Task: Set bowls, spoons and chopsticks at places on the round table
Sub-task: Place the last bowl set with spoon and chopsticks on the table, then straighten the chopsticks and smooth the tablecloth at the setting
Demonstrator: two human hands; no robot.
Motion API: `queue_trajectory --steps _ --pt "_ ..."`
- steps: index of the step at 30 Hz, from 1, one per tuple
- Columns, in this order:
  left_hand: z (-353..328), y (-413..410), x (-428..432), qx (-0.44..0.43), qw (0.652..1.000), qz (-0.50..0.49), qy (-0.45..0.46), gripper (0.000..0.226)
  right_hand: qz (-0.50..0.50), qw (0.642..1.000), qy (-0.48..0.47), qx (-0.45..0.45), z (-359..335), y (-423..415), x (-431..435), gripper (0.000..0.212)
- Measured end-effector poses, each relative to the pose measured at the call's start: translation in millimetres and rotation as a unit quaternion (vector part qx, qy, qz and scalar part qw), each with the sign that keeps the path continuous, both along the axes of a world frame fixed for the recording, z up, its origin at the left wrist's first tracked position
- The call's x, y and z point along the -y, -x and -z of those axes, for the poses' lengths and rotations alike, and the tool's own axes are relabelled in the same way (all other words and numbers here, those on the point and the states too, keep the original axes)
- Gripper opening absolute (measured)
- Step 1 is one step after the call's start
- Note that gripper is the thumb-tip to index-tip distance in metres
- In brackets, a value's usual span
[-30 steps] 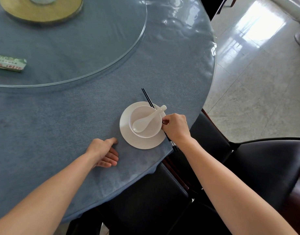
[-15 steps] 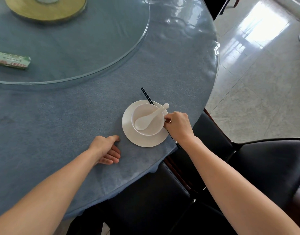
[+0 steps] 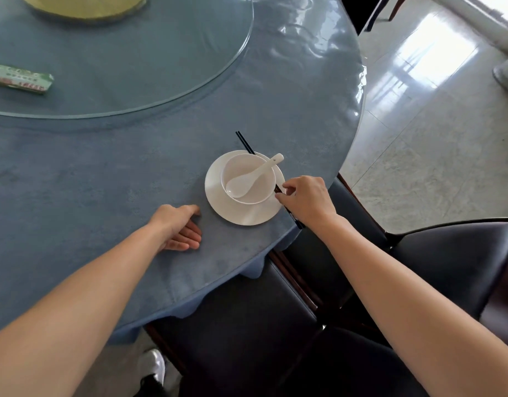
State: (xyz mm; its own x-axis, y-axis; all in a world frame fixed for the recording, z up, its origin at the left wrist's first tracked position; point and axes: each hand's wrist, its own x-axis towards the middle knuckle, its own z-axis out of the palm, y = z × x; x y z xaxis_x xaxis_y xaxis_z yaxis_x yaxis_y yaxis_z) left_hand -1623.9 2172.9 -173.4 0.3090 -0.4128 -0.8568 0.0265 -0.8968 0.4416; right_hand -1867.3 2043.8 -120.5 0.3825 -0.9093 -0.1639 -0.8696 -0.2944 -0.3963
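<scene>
Blue round table (image 3: 132, 173), white bowl (image 3: 245, 167) — spoon (image 3: 242, 183) inside, black chopsticks (image 3: 245, 142)

A large round glass turntable (image 3: 189, 67) is laid over a blue cloth (image 3: 103, 173), which is covered by a clear, wrinkled plastic sheet (image 3: 318, 53). A green printed packet (image 3: 20, 80) is seen lying on the glass at the left, with a yellowish disc (image 3: 86, 7) farther back. Two black padded chairs (image 3: 453, 262) are set close by on pale glossy floor tiles (image 3: 433, 138).
</scene>
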Motion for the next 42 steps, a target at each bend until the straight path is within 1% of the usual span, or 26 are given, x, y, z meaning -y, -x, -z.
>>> queue_trajectory --steps 3,5,7,9,10,11,12,14,16,19,22,24,26,29,31,33,35,37,39,42 --pt "-1 4 -8 0.027 0.999 0.002 0.044 0.039 0.035 0.999 0.005 -0.03 -12 16 -23 0.021" --pt "-3 11 -21 0.057 0.994 -0.004 0.092 0.032 0.062 0.997 -0.016 -0.052 -23 28 -45 0.019" --pt "-10 20 -38 0.054 0.99 -0.027 0.131 0.025 0.069 0.993 -0.049 -0.079 -35 39 -74 0.016" --pt "-25 34 -54 0.043 0.987 -0.037 0.151 0.016 0.056 0.989 -0.087 -0.108 -47 50 -106 0.016" --pt "-33 42 -63 0.059 0.986 -0.015 0.154 0.017 0.047 0.986 -0.103 -0.125 -53 55 -123 0.016" --pt "-43 50 -74 0.096 0.983 0.041 0.152 0.022 0.041 0.982 -0.116 -0.143 -59 59 -139 0.016" --pt "-54 56 -86 0.138 0.972 0.117 0.148 0.025 0.035 0.978 -0.126 -0.161 -66 63 -156 0.017" --pt "-79 71 -118 0.194 0.938 0.244 0.153 0.019 0.022 0.97 -0.151 -0.19 -83 68 -191 0.019" --pt "-97 85 -153 0.212 0.905 0.329 0.167 0.012 0.022 0.964 -0.178 -0.197 -100 74 -226 0.019" --pt "-120 106 -197 0.242 0.865 0.406 0.168 0.016 0.026 0.959 -0.203 -0.196 -117 85 -272 0.027" --pt "-142 127 -230 0.276 0.823 0.474 0.15 0.024 0.019 0.961 -0.199 -0.191 -128 101 -309 0.028" --pt "-158 142 -250 0.29 0.799 0.509 0.136 0.023 0.005 0.962 -0.195 -0.192 -132 112 -328 0.029" --pt "-172 161 -265 0.294 0.786 0.53 0.122 0.018 -0.013 0.958 -0.199 -0.207 -134 124 -344 0.034" --pt "-184 195 -277 0.29 0.781 0.54 0.116 0.019 -0.028 0.954 -0.198 -0.221 -134 143 -358 0.035" --pt "-189 220 -278 0.287 0.781 0.542 0.12 0.023 -0.044 0.958 -0.182 -0.218 -134 157 -361 0.029" --pt "-193 253 -273 0.285 0.776 0.549 0.123 0.023 -0.057 0.966 -0.162 -0.194 -139 181 -362 0.02" --pt "-197 280 -264 0.294 0.766 0.558 0.128 0.02 -0.067 0.974 -0.136 -0.168 -146 203 -362 0.021" --pt "-201 321 -250 0.311 0.76 0.555 0.133 0.019 -0.083 0.978 -0.11 -0.156 -151 243 -356 0.025" --pt "-205 359 -235 0.32 0.768 0.536 0.142 0.02 -0.1 0.975 -0.098 -0.171 -152 287 -343 0.024" --pt "-204 404 -218 0.33 0.792 0.491 0.149 0.021 -0.081 0.98 -0.082 -0.165 -152 347 -314 0.022"
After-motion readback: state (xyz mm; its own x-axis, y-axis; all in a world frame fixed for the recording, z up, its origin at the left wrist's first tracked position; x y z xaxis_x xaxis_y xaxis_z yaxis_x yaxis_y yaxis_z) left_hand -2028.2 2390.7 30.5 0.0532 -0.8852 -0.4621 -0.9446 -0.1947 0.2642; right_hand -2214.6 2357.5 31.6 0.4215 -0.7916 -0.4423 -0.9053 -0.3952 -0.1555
